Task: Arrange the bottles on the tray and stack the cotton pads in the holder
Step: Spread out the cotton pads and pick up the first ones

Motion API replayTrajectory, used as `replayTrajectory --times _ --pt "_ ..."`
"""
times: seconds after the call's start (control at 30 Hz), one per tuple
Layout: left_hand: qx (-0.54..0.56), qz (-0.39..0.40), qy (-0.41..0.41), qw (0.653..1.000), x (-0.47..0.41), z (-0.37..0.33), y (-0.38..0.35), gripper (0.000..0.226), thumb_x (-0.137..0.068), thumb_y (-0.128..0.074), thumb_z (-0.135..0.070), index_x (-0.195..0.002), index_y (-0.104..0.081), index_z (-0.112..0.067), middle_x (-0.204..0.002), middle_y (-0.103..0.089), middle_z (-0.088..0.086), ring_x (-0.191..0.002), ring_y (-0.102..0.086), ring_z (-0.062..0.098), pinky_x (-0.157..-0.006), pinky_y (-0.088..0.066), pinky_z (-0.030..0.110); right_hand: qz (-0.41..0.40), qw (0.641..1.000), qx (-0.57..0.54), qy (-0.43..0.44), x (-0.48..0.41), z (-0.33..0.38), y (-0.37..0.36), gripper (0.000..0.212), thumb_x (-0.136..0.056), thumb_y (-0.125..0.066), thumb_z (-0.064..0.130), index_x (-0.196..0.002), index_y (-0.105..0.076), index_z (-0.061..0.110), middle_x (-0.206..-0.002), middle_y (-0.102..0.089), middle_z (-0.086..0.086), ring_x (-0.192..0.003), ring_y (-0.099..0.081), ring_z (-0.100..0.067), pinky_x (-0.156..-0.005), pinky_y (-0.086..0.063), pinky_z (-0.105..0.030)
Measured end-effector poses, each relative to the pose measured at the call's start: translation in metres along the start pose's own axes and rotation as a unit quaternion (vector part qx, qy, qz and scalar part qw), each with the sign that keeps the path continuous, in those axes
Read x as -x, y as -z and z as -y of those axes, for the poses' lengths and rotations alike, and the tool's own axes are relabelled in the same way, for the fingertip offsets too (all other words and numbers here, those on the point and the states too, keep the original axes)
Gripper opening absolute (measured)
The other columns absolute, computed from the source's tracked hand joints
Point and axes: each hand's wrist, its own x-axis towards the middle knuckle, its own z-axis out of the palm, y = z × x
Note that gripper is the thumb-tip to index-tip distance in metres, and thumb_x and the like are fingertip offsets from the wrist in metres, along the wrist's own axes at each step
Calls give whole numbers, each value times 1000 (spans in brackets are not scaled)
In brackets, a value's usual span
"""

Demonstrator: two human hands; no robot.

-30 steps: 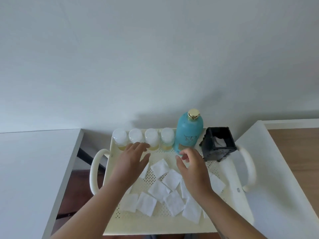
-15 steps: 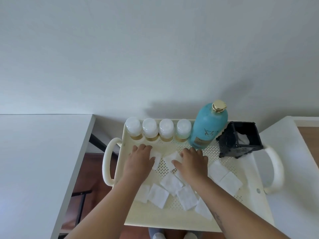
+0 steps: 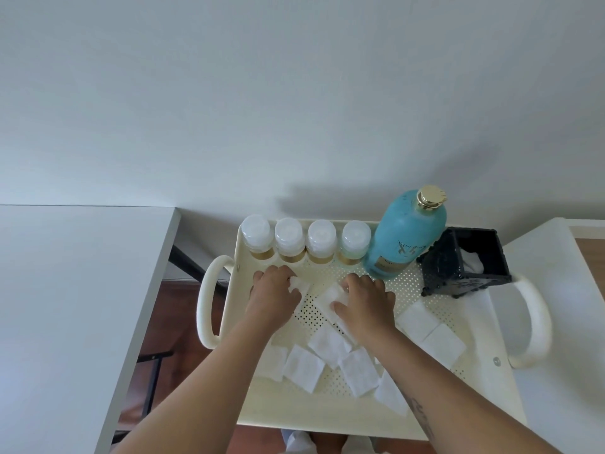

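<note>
White wall behind cream tray (image 3: pixel 327 417) | left hand (image 3: pixel 273 298) pinched a cotton pad (image 3: pixel 299 285) | right hand (image 3: pixel 366 304) lay flat, fingers spread, on another pad (image 3: pixel 330 296)

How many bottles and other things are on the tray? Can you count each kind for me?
Small bottles with white caps: 4
Big blue bottle with a gold cap: 1
Black holder: 1
White cotton pads loose on the tray: about 10 showing; the hands hide some
Total: about 16 things
</note>
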Motion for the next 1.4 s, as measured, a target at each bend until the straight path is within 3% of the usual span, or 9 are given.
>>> replayTrajectory --times 0.17,0.27,0.37,0.57,0.73,0.87,1.07,1.23,1.4 --pt "92 -19 -7 996 6 2 11 16 -90 -62 -33 -104 -61 -25 -98 -54 -13 -96 -48 14 -79 -40 27 4 999 -38 7 -1 3 0 9 -88 -57 32 -94 -53 27 -106 -54 6 -108 -44 -22 -82 -28 -34" --pt "151 -22 0 988 13 5 20 6 -91 -61 -34 -86 -60 -31 -82 -59 -15 -75 -54 5 -61 -37 20 -11 996 -85 14 3 3 4 14 -88 -57 27 -88 -43 28 -97 -55 10 -99 -45 -20 -78 -24 -33" --pt "178 -21 5 984 22 8 29 8 -91 -61 -33 -83 -61 -33 -75 -60 -14 -65 -52 0 -58 -36 19 -15 988 -156 10 8 4 8 15 -87 -60 25 -90 -46 26 -90 -58 12 -91 -52 -18 -82 -28 -35" --pt "238 -19 0 971 38 13 42 8 -92 -60 -35 -84 -63 -35 -75 -63 -13 -62 -54 0 -57 -39 18 10 935 -353 -22 22 6 28 12 -86 -66 28 -91 -57 33 -92 -62 16 -86 -59 -2 -67 -42 -17" --pt "270 -6 -13 963 46 15 47 7 -91 -61 -36 -84 -64 -35 -79 -66 -10 -70 -60 6 -61 -41 20 41 907 -417 -37 37 7 43 25 -88 -59 20 -100 -58 42 -102 -66 9 -86 -65 -10 -71 -51 -22" --pt "301 7 -31 953 47 10 51 4 -89 -66 -33 -86 -65 -35 -83 -69 -5 -74 -64 13 -64 -43 20 34 869 -492 -46 50 4 54 22 -83 -69 18 -102 -59 24 -99 -74 3 -91 -69 -18 -81 -57 -32" --pt "330 40 -77 940 47 -12 49 7 -86 -71 -30 -82 -70 -35 -81 -72 -6 -68 -67 5 -61 -48 10 -38 870 -491 -40 71 -11 78 9 -85 -69 24 -92 -67 27 -88 -75 5 -80 -71 -13 -69 -56 -22" --pt "329 57 -101 937 47 -40 41 2 -86 -72 -26 -85 -70 -25 -82 -73 4 -70 -67 10 -66 -55 21 -99 900 -425 -26 72 -42 117 9 -89 -62 32 -97 -65 36 -88 -69 11 -78 -65 -4 -62 -48 -15" --pt "310 67 -111 942 50 -75 32 3 -86 -71 -29 -83 -70 -27 -86 -72 7 -74 -70 15 -77 -56 34 -193 930 -312 -3 50 -91 162 12 -90 -62 29 -102 -59 28 -91 -64 14 -82 -59 -2 -60 -39 -19"
